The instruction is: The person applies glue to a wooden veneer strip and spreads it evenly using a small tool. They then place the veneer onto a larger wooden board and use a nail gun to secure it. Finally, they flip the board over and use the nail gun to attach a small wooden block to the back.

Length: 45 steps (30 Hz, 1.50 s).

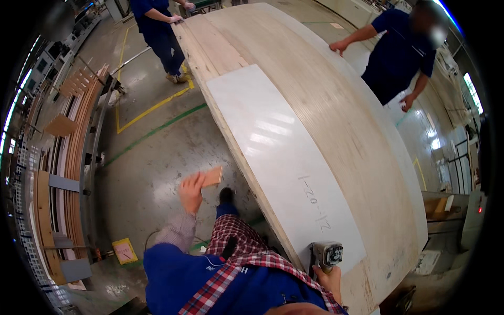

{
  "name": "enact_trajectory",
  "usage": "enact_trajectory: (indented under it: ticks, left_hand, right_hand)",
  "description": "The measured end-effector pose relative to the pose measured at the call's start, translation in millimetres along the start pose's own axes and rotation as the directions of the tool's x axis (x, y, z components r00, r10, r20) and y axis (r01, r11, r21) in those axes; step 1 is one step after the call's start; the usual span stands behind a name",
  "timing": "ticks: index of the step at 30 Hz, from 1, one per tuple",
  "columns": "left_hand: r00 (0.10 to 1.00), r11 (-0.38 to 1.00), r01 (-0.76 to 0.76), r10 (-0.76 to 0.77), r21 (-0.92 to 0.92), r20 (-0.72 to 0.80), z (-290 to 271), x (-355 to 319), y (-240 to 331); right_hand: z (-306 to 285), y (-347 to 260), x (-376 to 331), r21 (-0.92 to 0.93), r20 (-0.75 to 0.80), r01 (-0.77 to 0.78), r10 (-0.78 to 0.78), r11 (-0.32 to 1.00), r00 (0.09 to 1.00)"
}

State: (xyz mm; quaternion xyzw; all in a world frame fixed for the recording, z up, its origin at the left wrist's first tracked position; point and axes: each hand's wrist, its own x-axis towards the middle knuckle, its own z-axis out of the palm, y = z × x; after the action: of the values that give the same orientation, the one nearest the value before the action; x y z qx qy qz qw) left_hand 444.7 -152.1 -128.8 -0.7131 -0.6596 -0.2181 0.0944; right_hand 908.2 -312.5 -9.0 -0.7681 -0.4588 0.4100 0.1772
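Note:
My left hand point(191, 191) is held out over the floor to the left of the big panel stack and grips a small flat wooden block point(212, 177). My right hand point(329, 276) rests at the near end of the stack, closed around a grey hand-held power tool point(325, 255) that sits on the near edge of a white sheet point(278, 157). That white sheet lies on top of a long stack of light wooden panels point(336, 110) stretching away from me.
Two people in dark blue work clothes touch the stack: one at the far end point(157, 26), one on the right side point(399, 52). Racks of wooden boards point(73, 152) line the left. The concrete floor point(152, 173) carries yellow and green lines. A yellow paper point(125, 251) lies near my feet.

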Motion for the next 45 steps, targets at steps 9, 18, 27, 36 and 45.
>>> enact_trajectory:
  ticks: [9, 18, 27, 36, 45]
  left_hand:
    - [0.734, 0.723, -0.646, 0.676, -0.242, 0.059, 164, 278, -47]
    - [0.812, 0.792, -0.396, 0.538, -0.464, 0.227, 166, 328, -132]
    - [0.952, 0.866, 0.03, 0.128, -0.5, 0.279, 175, 331, -138]
    - [0.857, 0.943, 0.041, 0.136, -0.331, 0.496, 183, 367, -152]
    - [0.707, 0.909, -0.168, 0.381, -0.383, 0.596, 184, 361, -128]
  right_hand:
    - [76, -130, 132, -0.039, -0.011, 0.074, -0.075, 0.996, 0.997]
    - [136, -301, 309, 0.079, 0.157, -0.003, -0.01, 0.997, 0.988]
    - [227, -480, 441, -0.033, 0.37, 0.209, -0.182, 0.977, 0.911]
    - [246, -505, 447, -0.108, 0.492, 0.276, -0.19, 0.955, 0.85]
    - [228, -465, 417, -0.179, 0.438, 0.285, -0.184, 0.942, 0.88]
